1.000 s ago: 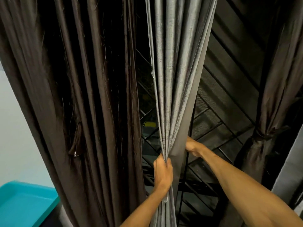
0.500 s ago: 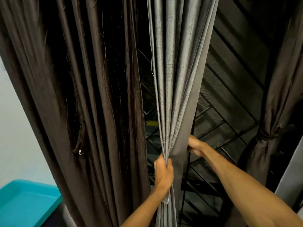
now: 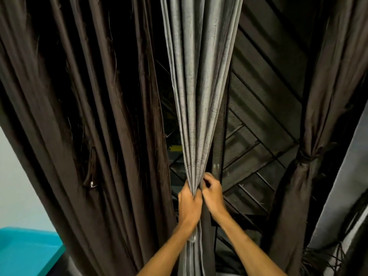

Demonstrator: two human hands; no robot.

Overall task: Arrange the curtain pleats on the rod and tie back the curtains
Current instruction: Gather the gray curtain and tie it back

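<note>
The grey curtain (image 3: 195, 96) hangs in the middle of the view, in front of the window, between two dark brown curtains. Its cloth has a fine woven texture and a soft shine, and it falls in several long narrow pleats that are wide apart at the top and run together below into one tight bundle. The left hand (image 3: 189, 206) grips this bundle from the left, with the fingers curled round the gathered folds and the thumb side up. The right hand (image 3: 212, 194) is just beside it, touching it, and its bent fingers and thumb close on the outer fold at the right edge of the bundle. Below the hands the cloth hangs down straight and leaves the picture. The loose brown curtain (image 3: 79, 136) at the left hangs untied in deep, uneven folds with frayed threads. The tied brown curtain (image 3: 318, 116) at the right is pulled in by a band (image 3: 305, 157) of the same dark cloth. Behind the grey curtain a black grille (image 3: 258, 126) with slanted bars and a fine mesh shows. At the lower left stands a teal tray (image 3: 25, 251), cut off by the edge, so what lies in it cannot be told. The rod is above the picture and is not seen, and the window behind the curtains is too dark to make out.
</note>
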